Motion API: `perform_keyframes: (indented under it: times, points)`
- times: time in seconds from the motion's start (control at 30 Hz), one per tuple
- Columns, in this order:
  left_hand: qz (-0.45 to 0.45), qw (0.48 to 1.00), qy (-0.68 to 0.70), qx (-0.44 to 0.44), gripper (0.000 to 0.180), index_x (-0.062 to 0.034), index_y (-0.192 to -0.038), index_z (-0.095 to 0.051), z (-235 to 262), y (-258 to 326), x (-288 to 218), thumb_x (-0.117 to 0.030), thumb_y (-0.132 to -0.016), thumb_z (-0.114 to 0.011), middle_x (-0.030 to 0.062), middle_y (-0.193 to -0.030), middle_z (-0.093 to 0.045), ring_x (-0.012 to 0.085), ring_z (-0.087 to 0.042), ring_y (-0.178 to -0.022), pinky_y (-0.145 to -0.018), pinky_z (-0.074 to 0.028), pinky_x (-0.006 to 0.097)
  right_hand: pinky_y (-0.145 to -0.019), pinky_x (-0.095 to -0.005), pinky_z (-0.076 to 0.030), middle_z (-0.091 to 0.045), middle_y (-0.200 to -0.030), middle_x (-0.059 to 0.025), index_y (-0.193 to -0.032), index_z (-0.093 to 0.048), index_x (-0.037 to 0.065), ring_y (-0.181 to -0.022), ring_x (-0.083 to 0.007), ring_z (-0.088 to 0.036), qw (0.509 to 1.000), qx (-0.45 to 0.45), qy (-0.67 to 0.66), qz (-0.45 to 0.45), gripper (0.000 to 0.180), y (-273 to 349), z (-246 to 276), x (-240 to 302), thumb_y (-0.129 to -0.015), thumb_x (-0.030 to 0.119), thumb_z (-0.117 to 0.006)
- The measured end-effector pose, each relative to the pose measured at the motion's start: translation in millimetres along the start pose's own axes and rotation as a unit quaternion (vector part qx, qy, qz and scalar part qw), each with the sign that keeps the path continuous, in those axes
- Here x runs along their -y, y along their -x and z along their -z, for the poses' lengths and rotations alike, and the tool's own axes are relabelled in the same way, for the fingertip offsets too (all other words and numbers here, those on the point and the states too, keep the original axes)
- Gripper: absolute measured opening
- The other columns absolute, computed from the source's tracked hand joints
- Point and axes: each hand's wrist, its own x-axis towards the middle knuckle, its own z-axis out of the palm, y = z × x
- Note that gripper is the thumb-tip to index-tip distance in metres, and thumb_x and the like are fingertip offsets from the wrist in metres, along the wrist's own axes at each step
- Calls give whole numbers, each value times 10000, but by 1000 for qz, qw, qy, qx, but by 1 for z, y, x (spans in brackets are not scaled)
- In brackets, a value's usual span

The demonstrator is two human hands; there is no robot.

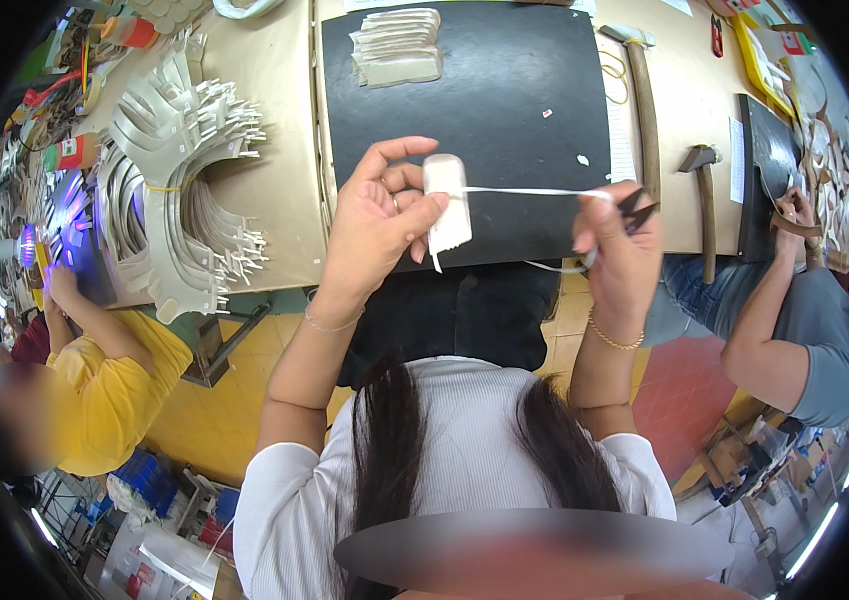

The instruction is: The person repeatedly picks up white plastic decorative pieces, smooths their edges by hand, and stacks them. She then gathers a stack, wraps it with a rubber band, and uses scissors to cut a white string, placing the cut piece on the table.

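My left hand (pixel 377 225) pinches a small cream strip-like piece (pixel 449 205) with a rounded top between thumb and fingers, above the near edge of the black mat (pixel 505 110). A narrow white ribbon (pixel 530 190) runs taut from that piece across to my right hand (pixel 617 245). The fingers of my right hand are closed on the ribbon, and its loose end hangs below them. A dark tool, seemingly small snips (pixel 637 212), is also in my right hand; its shape is partly hidden. A stack of cream pieces (pixel 397 47) lies at the mat's far left.
Left of the mat lies a large pile of curved cream pieces (pixel 160 190) with white ends. Two hammers, one long-handled (pixel 649 130) and one shorter (pixel 709 195), lie on the right. A person in yellow (pixel 115 400) works at left, another in grey-blue (pixel 795 340) at right.
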Motion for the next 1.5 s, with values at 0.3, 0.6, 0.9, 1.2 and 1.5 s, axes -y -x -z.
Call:
perform_keyframes:
  times: [0.3, 0.6, 0.9, 1.2, 1.5]
  points:
    - [-5, 999, 18, 39, 546, -4, -1301, -387, -13, 18, -12, 68, -812, -619, 118, -943, -595, 97, -623, -637, -402, -470, 173, -485, -191, -345, -532, -596, -9, -872, -601, 2, -502, -73, -492, 994, 8, -100, 48, 178, -13, 6, 7, -902, 169, -653]
    - [-23, 999, 5, 23, 595, -21, -1314, -323, -15, 24, -18, 113, -805, -602, 123, -936, -577, 145, -655, -699, -412, -494, 192, -496, -204, -361, -532, -603, -18, -876, -591, -1, -504, -83, -494, 994, 0, -93, 52, 184, -13, 7, 4, -895, 167, -663]
    - [-26, 998, -43, 43, 247, 33, -1075, -541, -4, 18, -4, 49, -843, -626, 76, -920, -550, 53, -569, -629, -477, -461, 174, -498, -190, -345, -576, -647, -30, -868, -601, 16, -511, -49, -479, 997, -64, 21, 26, 153, -22, 6, -9, -877, 143, -685]
    - [-95, 979, -130, -121, 326, 1, -1196, -485, 36, -10, 16, 25, -883, -574, 60, -968, -569, 92, -619, -757, -569, -499, 200, -587, -180, -402, -597, -692, 4, -856, -658, -18, -647, -41, -544, 941, -124, 314, -22, 201, -51, 18, -38, -860, 177, -705]
    - [-144, 958, -165, -183, 462, -75, -1324, -379, 61, -12, 4, 16, -900, -538, 52, -1063, -437, 105, -594, -818, -516, -495, 191, -487, -183, -346, -531, -645, 34, -865, -634, -9, -525, -21, -450, 948, -103, 296, -47, 229, -62, 36, -41, -911, 215, -644]
